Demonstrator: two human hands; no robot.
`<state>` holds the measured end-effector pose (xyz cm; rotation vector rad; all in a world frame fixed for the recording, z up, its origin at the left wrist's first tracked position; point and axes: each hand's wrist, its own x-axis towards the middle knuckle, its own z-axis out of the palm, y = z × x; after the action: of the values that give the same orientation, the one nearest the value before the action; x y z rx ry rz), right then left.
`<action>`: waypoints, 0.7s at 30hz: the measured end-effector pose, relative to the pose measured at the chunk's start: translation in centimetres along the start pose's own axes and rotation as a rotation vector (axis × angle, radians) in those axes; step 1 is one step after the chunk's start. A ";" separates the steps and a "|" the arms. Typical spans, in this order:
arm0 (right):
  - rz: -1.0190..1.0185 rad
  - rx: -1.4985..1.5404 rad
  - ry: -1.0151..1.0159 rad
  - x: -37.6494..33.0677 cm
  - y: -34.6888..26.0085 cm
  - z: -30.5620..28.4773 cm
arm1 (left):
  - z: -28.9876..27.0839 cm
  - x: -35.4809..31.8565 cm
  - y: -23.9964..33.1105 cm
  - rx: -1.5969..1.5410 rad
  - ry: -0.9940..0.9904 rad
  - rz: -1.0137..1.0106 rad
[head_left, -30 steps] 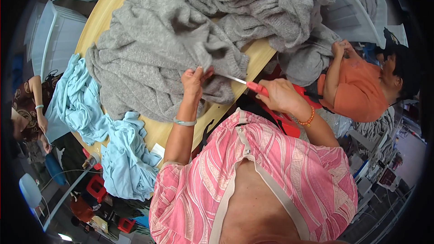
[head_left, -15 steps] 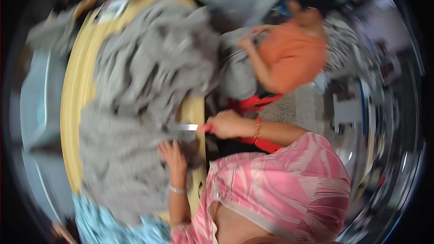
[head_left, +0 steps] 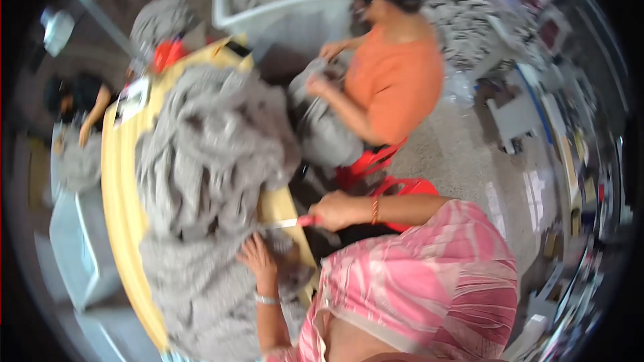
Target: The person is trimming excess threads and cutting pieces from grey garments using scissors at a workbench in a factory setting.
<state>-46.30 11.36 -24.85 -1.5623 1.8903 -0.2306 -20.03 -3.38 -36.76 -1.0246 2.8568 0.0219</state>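
Your grey knitted cloth (head_left: pixel 194 288) lies loosely spread and rumpled over the near part of the table (head_left: pixel 124 181), soft folds running through it, with your left hand (head_left: pixel 258 259) resting on it. Its far side meets a taller grey heap (head_left: pixel 215 141); blur hides exactly where one ends. Your tool (head_left: pixel 306 220) has a red handle, gripped in your right hand (head_left: pixel 337 210), and a slim, straight silvery blade. It points left across the table's edge, its tip close by the cloth; whether they touch is unclear.
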 end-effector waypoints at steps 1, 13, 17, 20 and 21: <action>-0.021 -0.011 0.023 -0.1 0.8 0.2 | -0.4 0.4 -0.3 -0.085 0.142 0.050; -0.066 0.075 0.106 0.1 3.7 -0.8 | -27.1 3.6 -24.1 -0.249 0.279 -0.872; -0.018 0.087 0.107 0.4 4.5 -1.3 | -39.5 10.1 -26.5 -1.026 0.738 -0.038; 0.004 0.095 0.137 0.4 5.0 -1.6 | -46.0 16.3 -16.7 -0.847 0.955 -0.134; -0.008 0.086 0.123 0.6 5.2 -1.6 | -46.2 18.0 -13.7 -0.920 0.978 -0.161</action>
<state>-51.46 11.79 -26.61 -1.5295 1.9414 -0.4145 -29.54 -27.68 7.57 -1.7964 3.6463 1.2474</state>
